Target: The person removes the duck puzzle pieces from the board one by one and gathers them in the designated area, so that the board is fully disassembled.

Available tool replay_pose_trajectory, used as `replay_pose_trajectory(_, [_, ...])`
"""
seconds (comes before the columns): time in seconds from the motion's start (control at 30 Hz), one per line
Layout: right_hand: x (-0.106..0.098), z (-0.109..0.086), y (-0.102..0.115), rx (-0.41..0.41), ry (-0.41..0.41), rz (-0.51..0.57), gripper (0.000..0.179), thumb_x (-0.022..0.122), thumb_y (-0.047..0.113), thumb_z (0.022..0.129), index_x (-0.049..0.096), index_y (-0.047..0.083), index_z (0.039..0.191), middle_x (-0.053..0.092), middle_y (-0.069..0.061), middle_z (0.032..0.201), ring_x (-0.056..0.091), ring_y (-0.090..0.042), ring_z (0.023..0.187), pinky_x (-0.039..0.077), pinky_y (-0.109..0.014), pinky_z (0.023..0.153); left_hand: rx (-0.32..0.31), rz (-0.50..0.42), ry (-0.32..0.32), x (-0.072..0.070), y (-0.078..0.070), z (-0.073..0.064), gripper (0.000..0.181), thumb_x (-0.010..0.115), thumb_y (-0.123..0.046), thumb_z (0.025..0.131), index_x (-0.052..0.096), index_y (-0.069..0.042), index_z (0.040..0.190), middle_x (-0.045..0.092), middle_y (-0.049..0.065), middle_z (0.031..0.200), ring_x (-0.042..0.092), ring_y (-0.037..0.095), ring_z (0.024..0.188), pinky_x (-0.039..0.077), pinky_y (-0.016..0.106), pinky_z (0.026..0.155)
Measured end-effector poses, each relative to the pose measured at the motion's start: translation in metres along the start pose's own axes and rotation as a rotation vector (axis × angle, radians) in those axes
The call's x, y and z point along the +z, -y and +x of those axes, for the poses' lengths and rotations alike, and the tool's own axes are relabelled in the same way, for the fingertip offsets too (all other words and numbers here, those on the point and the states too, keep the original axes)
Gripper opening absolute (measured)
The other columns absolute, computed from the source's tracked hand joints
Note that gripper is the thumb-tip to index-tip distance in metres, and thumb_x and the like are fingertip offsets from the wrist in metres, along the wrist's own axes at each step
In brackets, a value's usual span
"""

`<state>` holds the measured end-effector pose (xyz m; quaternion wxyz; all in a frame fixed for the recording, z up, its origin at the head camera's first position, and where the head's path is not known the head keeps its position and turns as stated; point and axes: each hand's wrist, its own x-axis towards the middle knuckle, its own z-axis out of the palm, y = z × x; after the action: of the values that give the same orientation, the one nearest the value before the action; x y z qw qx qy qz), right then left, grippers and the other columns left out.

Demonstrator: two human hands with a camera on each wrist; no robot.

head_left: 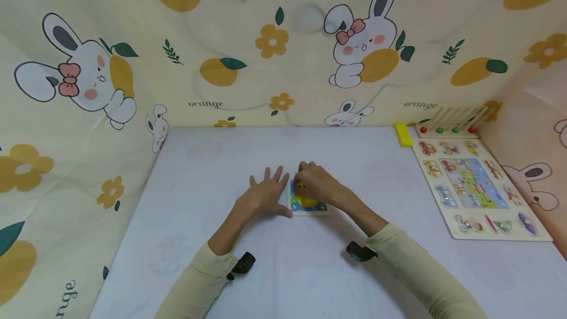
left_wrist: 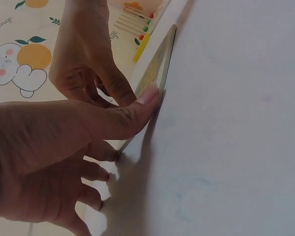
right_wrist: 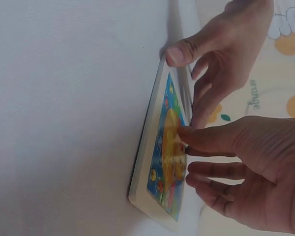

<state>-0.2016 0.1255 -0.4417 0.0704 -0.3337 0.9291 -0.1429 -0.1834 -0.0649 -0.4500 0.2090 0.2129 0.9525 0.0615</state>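
A small square puzzle board (head_left: pixel 310 213) with a blue picture and a large yellow puzzle piece (head_left: pixel 307 203) lies on the white table. Along its left side rests my left hand (head_left: pixel 264 196), fingers spread; the thumb touches the near corner, seen also in the left wrist view on the board's pale edge (left_wrist: pixel 163 78). My right hand (head_left: pixel 319 183) reaches over the board's far part. In the right wrist view, its thumb and forefinger pinch at the edge of the yellow piece (right_wrist: pixel 171 142), the other fingers bent beside them. The right hand hides part of the picture.
At the right of the table lies a larger wooden puzzle board (head_left: pixel 476 225) with vehicle and toy pictures. Behind it stand a wooden rack (head_left: pixel 447 132) with thin rods and red and green beads, and a yellow block (head_left: pixel 403 135). A printed rabbit-and-orange cloth (head_left: pixel 248 28) hangs behind.
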Motion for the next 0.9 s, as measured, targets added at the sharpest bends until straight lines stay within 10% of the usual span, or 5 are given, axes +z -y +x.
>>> replay_pose_trajectory(0.9, [0.0056, 0.0039, 0.0080, 0.064, -0.060, -0.029, 0.032, 0.091, 0.011, 0.080, 0.075, -0.002, 0.104, 0.063, -0.013, 0.101, 0.054, -0.023, 0.084, 0.052, -0.036, 0.079, -0.044, 0.020, 0.053, -0.0050, -0.0068, 0.0007, 0.111, 0.079, -0.059, 0.085, 0.021, -0.015, 0.168, 0.007, 0.012, 0.178, 0.010, 0.046, 0.163, 0.026, 0.079, 0.118])
